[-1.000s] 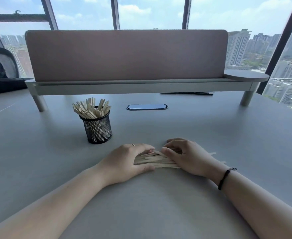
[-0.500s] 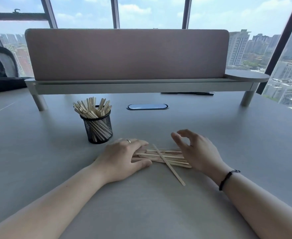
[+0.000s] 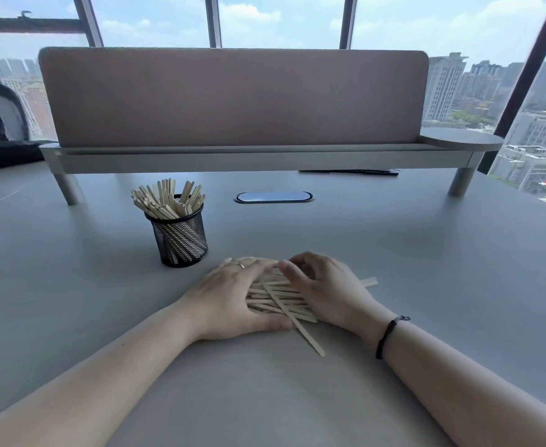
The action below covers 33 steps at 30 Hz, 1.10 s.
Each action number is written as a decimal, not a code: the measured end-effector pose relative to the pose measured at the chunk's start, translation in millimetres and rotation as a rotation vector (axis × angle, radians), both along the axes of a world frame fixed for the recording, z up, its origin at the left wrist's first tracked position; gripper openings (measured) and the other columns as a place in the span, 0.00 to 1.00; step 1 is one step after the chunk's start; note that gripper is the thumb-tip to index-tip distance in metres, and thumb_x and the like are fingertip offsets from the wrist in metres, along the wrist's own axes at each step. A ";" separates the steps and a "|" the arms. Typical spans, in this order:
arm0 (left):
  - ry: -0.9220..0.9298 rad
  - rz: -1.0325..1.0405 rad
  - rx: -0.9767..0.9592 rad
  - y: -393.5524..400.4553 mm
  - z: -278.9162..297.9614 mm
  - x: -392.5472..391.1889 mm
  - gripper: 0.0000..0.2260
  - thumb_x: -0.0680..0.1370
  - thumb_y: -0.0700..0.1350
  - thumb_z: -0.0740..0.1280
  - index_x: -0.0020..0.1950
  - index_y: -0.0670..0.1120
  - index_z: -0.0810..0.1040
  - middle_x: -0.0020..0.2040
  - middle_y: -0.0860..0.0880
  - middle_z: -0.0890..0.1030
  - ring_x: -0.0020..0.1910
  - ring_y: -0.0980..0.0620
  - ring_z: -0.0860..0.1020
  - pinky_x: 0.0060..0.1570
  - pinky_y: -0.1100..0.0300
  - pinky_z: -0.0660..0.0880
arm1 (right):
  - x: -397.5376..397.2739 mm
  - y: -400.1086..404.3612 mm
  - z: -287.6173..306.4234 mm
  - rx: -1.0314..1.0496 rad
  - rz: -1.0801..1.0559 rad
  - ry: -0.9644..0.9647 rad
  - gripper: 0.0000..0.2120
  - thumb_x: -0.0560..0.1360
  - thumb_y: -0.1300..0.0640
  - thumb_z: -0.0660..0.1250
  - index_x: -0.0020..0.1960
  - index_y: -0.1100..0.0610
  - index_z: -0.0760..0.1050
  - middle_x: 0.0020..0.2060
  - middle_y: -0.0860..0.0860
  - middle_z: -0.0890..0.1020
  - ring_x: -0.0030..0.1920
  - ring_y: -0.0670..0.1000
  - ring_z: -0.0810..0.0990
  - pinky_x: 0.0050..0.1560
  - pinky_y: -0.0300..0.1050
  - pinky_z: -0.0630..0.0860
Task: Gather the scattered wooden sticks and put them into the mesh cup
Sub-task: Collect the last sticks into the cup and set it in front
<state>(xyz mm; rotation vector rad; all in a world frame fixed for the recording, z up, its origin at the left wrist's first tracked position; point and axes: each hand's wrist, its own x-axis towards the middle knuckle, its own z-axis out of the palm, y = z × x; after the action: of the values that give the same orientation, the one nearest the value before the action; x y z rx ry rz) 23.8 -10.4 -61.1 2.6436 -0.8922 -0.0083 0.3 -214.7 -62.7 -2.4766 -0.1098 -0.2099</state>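
Observation:
A flat bundle of pale wooden sticks (image 3: 281, 296) lies on the grey desk in front of me. My left hand (image 3: 233, 298) presses against the bundle's left side, and my right hand (image 3: 326, 285) curls over its right side, so both hands cup the sticks between them. One loose stick (image 3: 307, 333) slants out toward me from under the pile. A few stick ends poke out to the right of my right hand. The black mesh cup (image 3: 180, 237), holding several sticks upright, stands just behind and left of my left hand.
A pink divider panel on a grey raised shelf (image 3: 233, 153) spans the back of the desk. An oval cable port (image 3: 273, 197) sits in the desk behind the cup. A dark bag (image 3: 1, 153) lies at far left.
My right hand moved left and closed over the sticks, squeezing the pile tighter against my left hand. The slanted stick remains sticking out toward me.

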 end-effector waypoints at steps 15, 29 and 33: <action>-0.119 -0.010 0.000 -4.5 0.8 -8.8 0.29 0.74 0.71 0.62 0.69 0.57 0.75 0.66 0.60 0.77 0.66 0.57 0.74 0.62 0.55 0.73 | -8.1 -32.1 7.4 0.058 -0.150 0.026 0.24 0.78 0.31 0.52 0.56 0.45 0.77 0.43 0.40 0.80 0.52 0.49 0.78 0.52 0.47 0.72; -0.324 -0.067 0.346 -29.7 6.3 -20.6 0.16 0.85 0.50 0.55 0.65 0.42 0.74 0.62 0.42 0.73 0.61 0.40 0.73 0.60 0.46 0.71 | -5.0 -8.0 -8.4 -0.106 0.073 0.009 0.35 0.71 0.24 0.44 0.57 0.45 0.78 0.52 0.40 0.81 0.55 0.42 0.76 0.63 0.46 0.70; -0.369 -0.094 0.206 -27.9 -0.9 -18.8 0.11 0.82 0.43 0.59 0.57 0.41 0.78 0.54 0.42 0.76 0.53 0.39 0.77 0.52 0.45 0.76 | -8.0 -7.3 -6.4 -0.069 0.081 0.000 0.33 0.72 0.26 0.46 0.55 0.45 0.79 0.52 0.39 0.82 0.55 0.42 0.77 0.62 0.45 0.70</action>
<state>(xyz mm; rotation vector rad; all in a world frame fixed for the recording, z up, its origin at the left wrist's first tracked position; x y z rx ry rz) 5.0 -38.3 -61.9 2.8417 -1.1894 0.3972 -7.6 -222.0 -69.1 -2.5350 -0.2206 -0.1744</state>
